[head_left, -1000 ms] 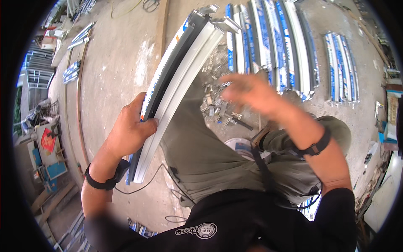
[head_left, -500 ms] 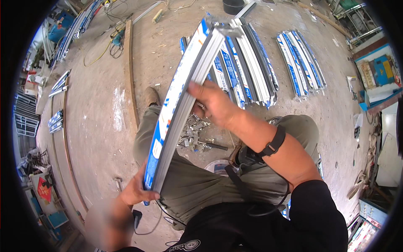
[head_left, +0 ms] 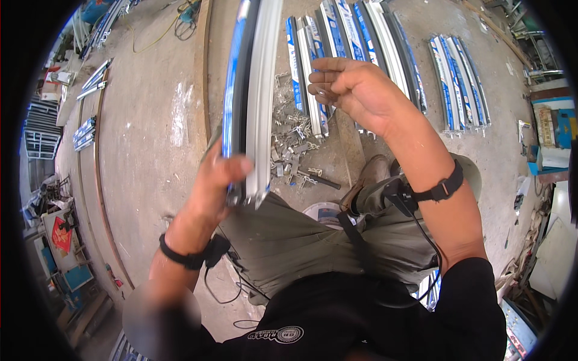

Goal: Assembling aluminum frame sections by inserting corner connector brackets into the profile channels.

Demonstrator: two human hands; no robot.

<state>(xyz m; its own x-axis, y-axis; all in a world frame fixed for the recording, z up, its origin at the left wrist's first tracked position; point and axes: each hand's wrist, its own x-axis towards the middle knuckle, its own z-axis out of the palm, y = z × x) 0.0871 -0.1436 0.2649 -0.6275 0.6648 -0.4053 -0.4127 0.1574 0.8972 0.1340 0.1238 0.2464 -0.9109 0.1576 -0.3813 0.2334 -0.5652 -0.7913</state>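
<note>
My left hand [head_left: 218, 179] grips the near end of a long metal profile [head_left: 260, 96], grey-white and black with blue-and-white film along one side. It points away from me, and its far end runs out of the picture. My right hand [head_left: 356, 90] is off the profile, fingers apart and slightly curled, with nothing in it. Beneath that hand, a row of similar film-wrapped profiles [head_left: 337, 36] lies on the floor. Small metal brackets and chain pieces [head_left: 290, 141] are heaped between my feet, beside a dark-handled hammer [head_left: 320, 178].
A second bundle of wrapped profiles [head_left: 459, 84] lies to the right. A wooden beam [head_left: 201, 72] runs along the floor on the left. A white bucket [head_left: 325, 213] stands between my legs. Farther left are a small wrapped bundle [head_left: 85, 133] and a power tool [head_left: 188, 11].
My right hand has let go of the profile and moved right, opening. My left hand has moved up with the profile, which now points more straight ahead.
</note>
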